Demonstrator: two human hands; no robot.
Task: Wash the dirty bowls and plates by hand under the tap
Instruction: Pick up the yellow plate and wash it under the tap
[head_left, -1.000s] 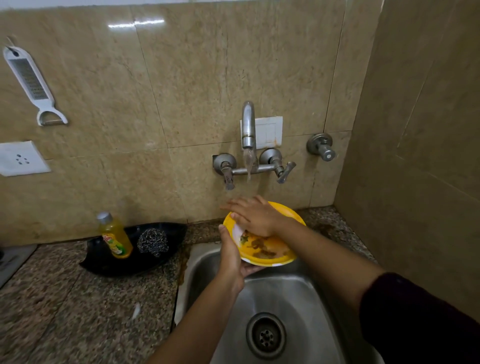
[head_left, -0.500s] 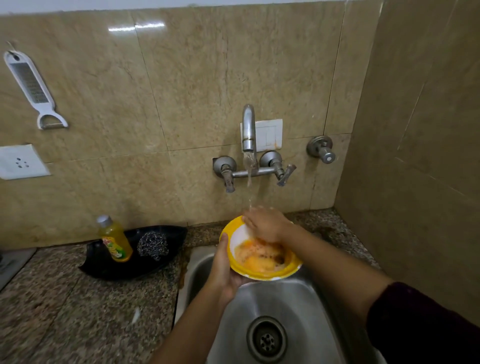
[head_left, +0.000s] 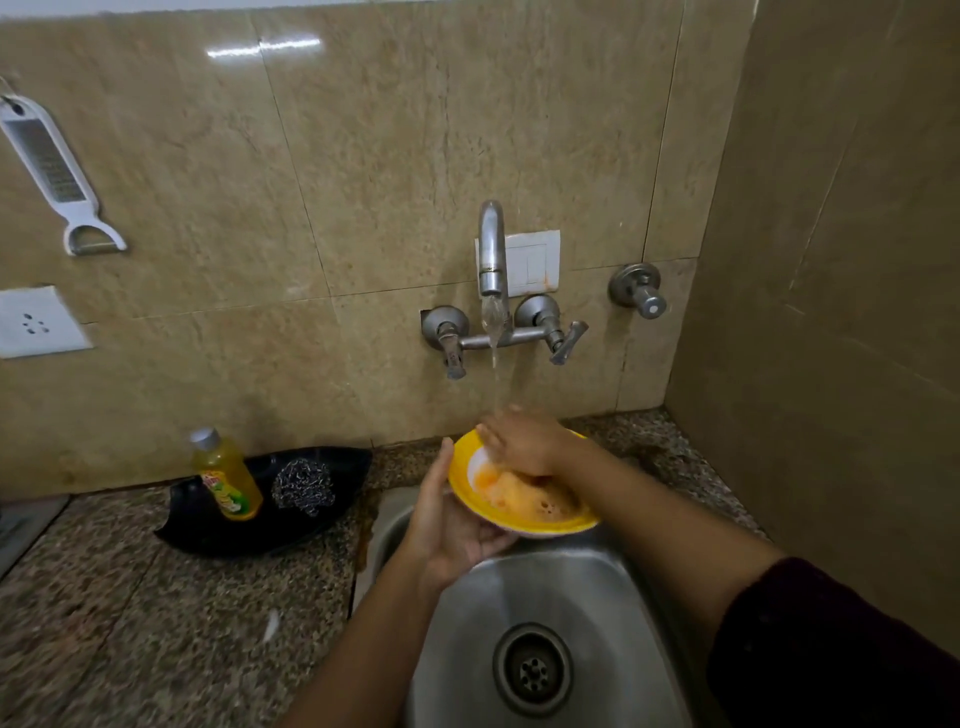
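Directly below the tap (head_left: 492, 249), the yellow bowl (head_left: 458, 465) and both hands filled the space. The left hand (head_left: 447, 525) gripped the bowl from beneath and the right hand (head_left: 524, 441) lay inside it, with the water stream (head_left: 496, 374) falling onto them. Below the tap and nearer the viewer than the bowl, the sink (head_left: 587, 597) stood open down to its drain (head_left: 533, 670), crossed by the two forearms. Left of the tap, a black tray (head_left: 291, 527) holding a soap bottle (head_left: 228, 475) and a steel scrubber (head_left: 304, 486) blocked the back of the counter (head_left: 156, 623), and bare granite showed in front of it. Right of the tap, a wall valve (head_left: 636, 291) jutted out and the side wall (head_left: 831, 312) closed the corner, leaving a narrow strip of counter.
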